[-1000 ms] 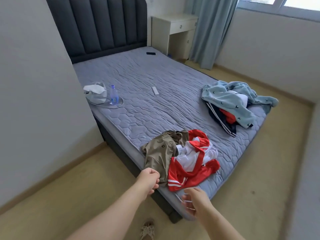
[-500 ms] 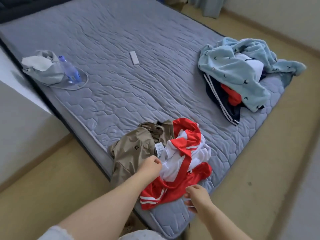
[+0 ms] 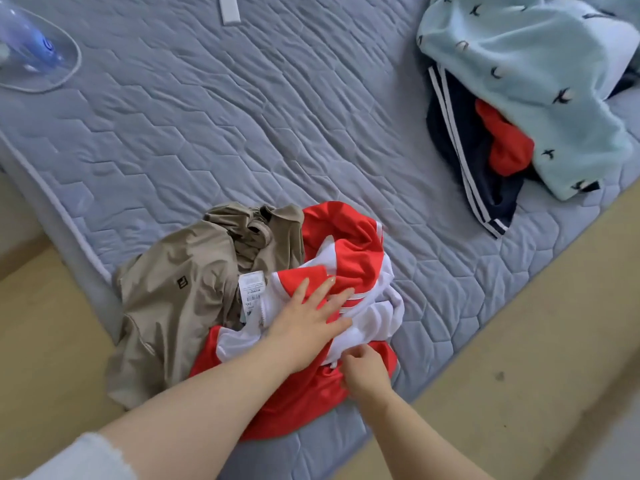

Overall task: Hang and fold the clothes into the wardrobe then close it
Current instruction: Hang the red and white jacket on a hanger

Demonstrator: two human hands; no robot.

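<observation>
Two arms of one person, seen from above. The left hand (image 3: 308, 317) and right hand (image 3: 363, 372) are bare. The left forearm (image 3: 207, 403) is uncovered up to a pale, whitish sleeve (image 3: 79, 459) of soft fabric, its hem wavy and ruffled. The right forearm (image 3: 426, 445) is bare to the picture's lower edge.

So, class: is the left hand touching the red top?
Touching. The head view shows the left hand lying flat, fingers straight, on the red top, across its white panel.
</observation>
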